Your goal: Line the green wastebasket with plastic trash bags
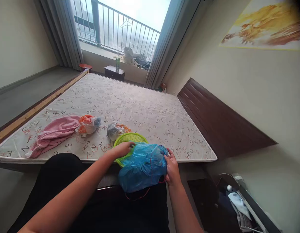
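A blue plastic bag (145, 168) with a thin red drawstring rests over my lap, its upper left part lying across a lime-green plastic basket (125, 137). My right hand (172, 166) is closed on the bunched right end of the bag. Over the basket, my left hand (124, 149) pinches the bag's upper left edge; its fingertips are partly hidden. What the bag holds cannot be made out. Right behind the basket sits a grey and orange plastic bag (116, 130), bundled up on the mattress.
The bare mattress (140, 106) with printed letters stretches ahead. On its left lie a pink towel (55, 132) and an orange and white plastic bag (88, 124). A dark headboard (220, 119) stands right, with a cluttered nightstand (205, 197) below. A green glass (117, 64) stands near the window.
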A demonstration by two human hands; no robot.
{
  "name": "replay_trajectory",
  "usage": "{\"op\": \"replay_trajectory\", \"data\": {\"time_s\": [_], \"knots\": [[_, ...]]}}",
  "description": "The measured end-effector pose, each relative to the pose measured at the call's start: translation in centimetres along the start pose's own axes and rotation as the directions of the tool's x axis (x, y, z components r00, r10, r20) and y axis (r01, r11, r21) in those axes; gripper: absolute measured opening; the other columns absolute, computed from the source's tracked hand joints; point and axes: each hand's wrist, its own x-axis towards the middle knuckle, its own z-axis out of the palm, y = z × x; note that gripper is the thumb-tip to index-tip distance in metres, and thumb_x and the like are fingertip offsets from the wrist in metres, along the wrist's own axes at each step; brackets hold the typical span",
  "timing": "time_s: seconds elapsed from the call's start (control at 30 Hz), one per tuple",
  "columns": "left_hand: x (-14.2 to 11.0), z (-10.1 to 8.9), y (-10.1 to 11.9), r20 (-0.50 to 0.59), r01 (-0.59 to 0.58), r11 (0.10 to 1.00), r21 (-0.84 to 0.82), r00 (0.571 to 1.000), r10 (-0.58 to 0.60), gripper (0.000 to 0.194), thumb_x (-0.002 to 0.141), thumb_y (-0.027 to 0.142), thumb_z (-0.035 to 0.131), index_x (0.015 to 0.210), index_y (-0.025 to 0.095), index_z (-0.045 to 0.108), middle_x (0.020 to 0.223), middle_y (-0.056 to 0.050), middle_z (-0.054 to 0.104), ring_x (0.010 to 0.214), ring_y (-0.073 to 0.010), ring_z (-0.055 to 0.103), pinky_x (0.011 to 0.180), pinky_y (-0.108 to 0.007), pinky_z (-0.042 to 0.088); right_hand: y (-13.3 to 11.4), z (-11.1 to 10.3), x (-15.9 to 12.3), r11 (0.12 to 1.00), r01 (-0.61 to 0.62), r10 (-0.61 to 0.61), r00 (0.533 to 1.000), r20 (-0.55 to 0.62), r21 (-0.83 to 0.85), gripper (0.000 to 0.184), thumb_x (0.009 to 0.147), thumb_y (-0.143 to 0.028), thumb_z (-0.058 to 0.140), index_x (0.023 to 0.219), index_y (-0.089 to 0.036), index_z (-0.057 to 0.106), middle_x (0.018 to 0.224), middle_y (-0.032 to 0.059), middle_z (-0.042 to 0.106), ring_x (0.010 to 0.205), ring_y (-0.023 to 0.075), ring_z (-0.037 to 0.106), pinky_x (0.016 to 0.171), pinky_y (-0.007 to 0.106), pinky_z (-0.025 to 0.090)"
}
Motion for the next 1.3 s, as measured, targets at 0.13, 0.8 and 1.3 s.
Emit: {"op": "replay_trajectory", "data": {"time_s": [0.13,0.8,1.3], "knots": [[-3.1,-0.8,0.4,0.005,0.082,0.996,-0.047,0.997,-0.082,0.083,0.080,0.056,0.067,0.153,0.021,0.046,0.128,-0.015,0.071,0.111,-0.0324,0.071,0.093,-0.041,0.055,0.8,0.9,0.8,0.991,-0.028,0.035,0.998,-0.047,0.132,0.077,0.067,-0.028,0.082,0.137,-0.026,0.049,0.111,0.0012,0.076,0.089,0.0163,0.074,0.081,0.029,0.061],[-6.0,5.1,3.4,-0.199,-0.227,0.729,0.645,0.872,0.448,0.083,0.089,0.034,0.067,0.162,0.026,0.028,0.170,-0.012,0.025,0.159,-0.0362,0.007,0.126,-0.064,0.007,2.3,4.5,0.4,0.965,-0.229,0.183,0.939,0.289,0.132,0.045,0.069,-0.039,0.090,0.104,-0.021,0.068,0.093,0.0025,0.078,0.081,0.0181,0.072,0.074,0.029,0.059],[-5.0,-10.4,-4.3,-0.347,0.268,0.844,-0.465,0.822,-0.452,0.027,0.076,0.005,0.066,0.101,0.016,0.068,0.078,-0.003,0.072,0.061,-0.0155,0.068,0.061,-0.025,0.057,5.3,-2.1,2.5,0.889,-0.364,0.302,0.922,0.243,0.277,0.027,0.082,-0.039,0.081,0.093,-0.025,0.061,0.088,-0.0006,0.076,0.078,0.0198,0.073,0.071,0.038,0.062]]}}
